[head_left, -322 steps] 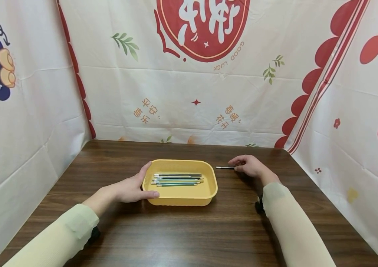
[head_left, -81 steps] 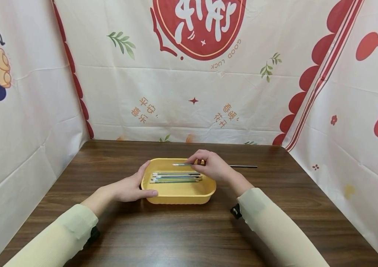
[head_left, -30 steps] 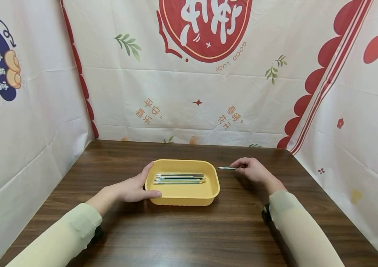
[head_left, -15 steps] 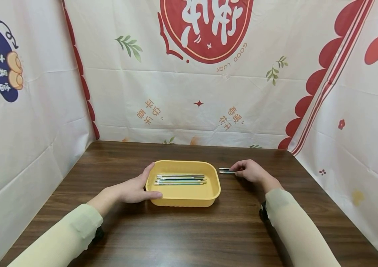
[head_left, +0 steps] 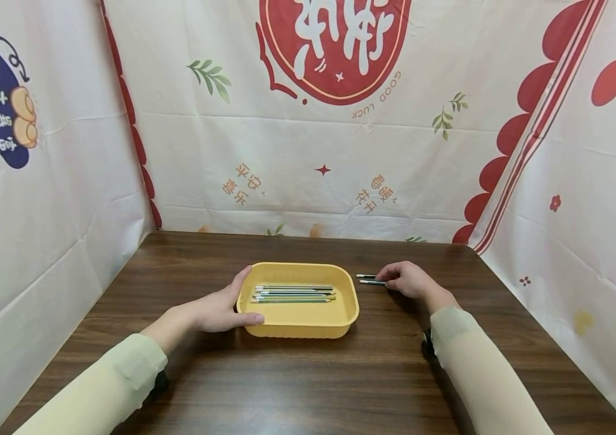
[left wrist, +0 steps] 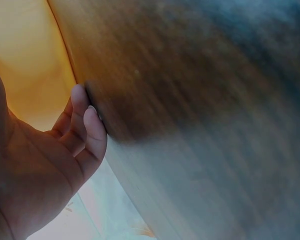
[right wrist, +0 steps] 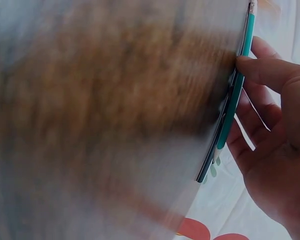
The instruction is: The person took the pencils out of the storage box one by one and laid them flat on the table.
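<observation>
A yellow plastic basket [head_left: 302,331] stands on the table with several pencils [head_left: 292,294] lying side by side in it, eraser ends to the left. My left hand [head_left: 215,307] grips its left end, the thumb over the near rim and the fingers round the far left corner. To the right of the basket, my right hand [head_left: 408,280] pinches a teal pencil [right wrist: 234,97] low at the tabletop, its white eraser end toward the basket. Just behind that one lies a black pencil [right wrist: 204,167], nearly parallel to it and partly hidden by the hand.
The brown wooden table [head_left: 286,386] is bounded by a printed cloth [head_left: 286,139] at the back and both sides. The right forearm's sleeve [head_left: 487,362] lies over the table's right part.
My right hand went from over the basket, holding a pencil, to the table on the right. Since then it has drawn the teal pencil slightly nearer me, revealing the black one. Left hand stays on the basket.
</observation>
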Motion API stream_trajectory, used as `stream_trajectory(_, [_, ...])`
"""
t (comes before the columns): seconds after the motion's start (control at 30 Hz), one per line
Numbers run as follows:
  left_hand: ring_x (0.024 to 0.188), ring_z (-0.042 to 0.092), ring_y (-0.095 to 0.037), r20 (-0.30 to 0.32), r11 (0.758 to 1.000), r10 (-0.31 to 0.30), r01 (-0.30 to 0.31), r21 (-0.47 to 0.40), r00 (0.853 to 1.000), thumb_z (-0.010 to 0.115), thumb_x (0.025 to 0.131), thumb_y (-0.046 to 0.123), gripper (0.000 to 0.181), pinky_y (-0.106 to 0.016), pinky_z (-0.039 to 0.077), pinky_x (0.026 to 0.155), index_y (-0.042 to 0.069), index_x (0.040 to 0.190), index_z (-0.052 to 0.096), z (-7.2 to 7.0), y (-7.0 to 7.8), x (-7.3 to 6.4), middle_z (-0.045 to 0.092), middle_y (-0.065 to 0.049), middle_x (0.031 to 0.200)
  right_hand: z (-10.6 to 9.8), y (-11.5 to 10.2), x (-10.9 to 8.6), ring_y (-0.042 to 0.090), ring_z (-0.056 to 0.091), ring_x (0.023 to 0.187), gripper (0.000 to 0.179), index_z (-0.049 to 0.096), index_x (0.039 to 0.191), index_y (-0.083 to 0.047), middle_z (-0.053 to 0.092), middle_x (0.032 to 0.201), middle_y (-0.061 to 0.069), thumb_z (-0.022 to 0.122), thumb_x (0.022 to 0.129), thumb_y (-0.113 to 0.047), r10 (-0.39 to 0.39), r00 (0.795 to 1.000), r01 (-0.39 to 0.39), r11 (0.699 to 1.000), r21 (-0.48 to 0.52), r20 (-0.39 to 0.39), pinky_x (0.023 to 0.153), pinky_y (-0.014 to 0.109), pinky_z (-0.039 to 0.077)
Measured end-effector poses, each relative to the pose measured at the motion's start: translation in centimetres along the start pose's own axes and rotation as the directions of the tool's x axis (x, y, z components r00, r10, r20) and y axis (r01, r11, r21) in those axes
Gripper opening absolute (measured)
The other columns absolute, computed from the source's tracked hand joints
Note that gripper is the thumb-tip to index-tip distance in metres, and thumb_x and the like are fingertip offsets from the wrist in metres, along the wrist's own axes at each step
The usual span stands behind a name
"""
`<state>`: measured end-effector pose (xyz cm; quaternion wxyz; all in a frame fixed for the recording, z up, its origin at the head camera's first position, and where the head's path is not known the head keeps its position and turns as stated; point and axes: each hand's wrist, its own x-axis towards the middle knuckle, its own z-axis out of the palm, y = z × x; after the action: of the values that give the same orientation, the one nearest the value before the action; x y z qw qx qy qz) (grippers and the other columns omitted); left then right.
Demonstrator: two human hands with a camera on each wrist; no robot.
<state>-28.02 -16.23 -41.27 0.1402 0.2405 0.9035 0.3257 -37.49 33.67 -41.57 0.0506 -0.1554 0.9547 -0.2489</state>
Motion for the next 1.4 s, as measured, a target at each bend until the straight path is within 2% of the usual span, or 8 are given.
stream_trajectory(0.17, [0.162, 0.036, -0.039, 0.003, 1.0, -0.002, 0.002, -0.012, 1.0, 0.074, 0.097, 0.067, 0.129, -0.062, 0.033, 0.129, 0.014, 0.176, -0.014, 0.12, 0.04, -0.13, 0.021, -0.026, 0.18, 0.24, -0.07, 0.32, 0.023, 0.063, 0.098, 0.022, 0.083, 0.113, -0.01, 0.08, 0.107, 0.007, 0.068, 0.101, 0.001, 0.006, 1.0, -0.006, 1.0, -0.025, -0.007, 0.094, 0.043, 0.053])
stream_trajectory(0.43, [0.162, 0.035, -0.04, -0.001, 1.0, 0.008, -0.008, -0.018, 1.0, 0.075, 0.098, 0.065, 0.129, -0.063, 0.032, 0.129, 0.013, 0.175, -0.014, 0.23, -0.19, -0.09, 0.021, -0.027, 0.179, 0.5, -0.44, 0.67, 0.022, 0.066, 0.099, 0.022, 0.083, 0.113, -0.008, 0.081, 0.107, 0.008, 0.068, 0.101, 0.001, -0.035, 0.999, 0.035, 0.998, -0.052, -0.01, 0.094, 0.044, 0.054])
stream_trajectory(0.97, [0.162, 0.035, -0.041, -0.001, 1.0, 0.004, -0.004, -0.013, 1.0, 0.075, 0.098, 0.066, 0.129, -0.063, 0.032, 0.129, 0.013, 0.175, -0.013, 0.37, -0.31, -0.09, 0.021, -0.028, 0.179, 0.67, -0.34, 0.74, 0.022, 0.065, 0.097, 0.022, 0.084, 0.112, -0.008, 0.08, 0.106, 0.008, 0.068, 0.101, 0.002, -0.028, 1.0, 0.028, 0.998, -0.059, -0.008, 0.093, 0.045, 0.055])
stream_trajectory(1.4, [0.16, 0.04, -0.039, 0.0, 1.0, 0.001, -0.001, -0.005, 1.0, 0.074, 0.097, 0.067, 0.13, -0.062, 0.034, 0.128, 0.012, 0.175, -0.014, -0.01, -0.1, 0.15, 0.022, -0.028, 0.179, 0.26, -0.18, 0.98, 0.023, 0.066, 0.101, 0.023, 0.084, 0.114, -0.01, 0.08, 0.108, 0.008, 0.068, 0.102, 0.001, -0.019, 1.0, 0.018, 0.998, -0.053, -0.018, 0.096, 0.048, 0.056])
